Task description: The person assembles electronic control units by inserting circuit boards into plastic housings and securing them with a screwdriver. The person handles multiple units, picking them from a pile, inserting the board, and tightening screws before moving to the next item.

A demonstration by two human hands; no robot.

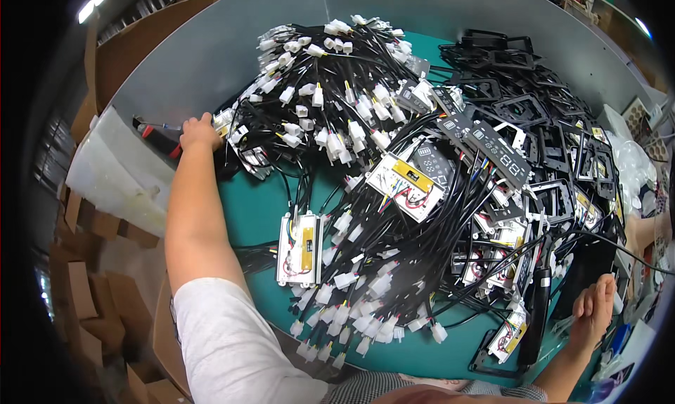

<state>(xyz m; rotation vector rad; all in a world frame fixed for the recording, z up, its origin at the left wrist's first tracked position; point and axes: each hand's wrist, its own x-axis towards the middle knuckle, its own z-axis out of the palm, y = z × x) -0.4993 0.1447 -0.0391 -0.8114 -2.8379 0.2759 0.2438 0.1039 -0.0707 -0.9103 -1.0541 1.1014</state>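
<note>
Looks like fetching a tool: left hand (199,131) stretched to red-and-black tool (156,138) beside wire harness pile (365,193), fingers curled on it. Right hand (593,309) idle, fingers loosely apart. Next probably needs a firm grip, lifting clear of cables.

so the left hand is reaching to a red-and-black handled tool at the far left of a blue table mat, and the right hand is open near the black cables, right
Nearly: the table mat is teal green, not blue, as the head view shows. The rest holds: the left hand reaches to the red-and-black handled tool at its far left, and the right hand is open near the black cables.
</note>
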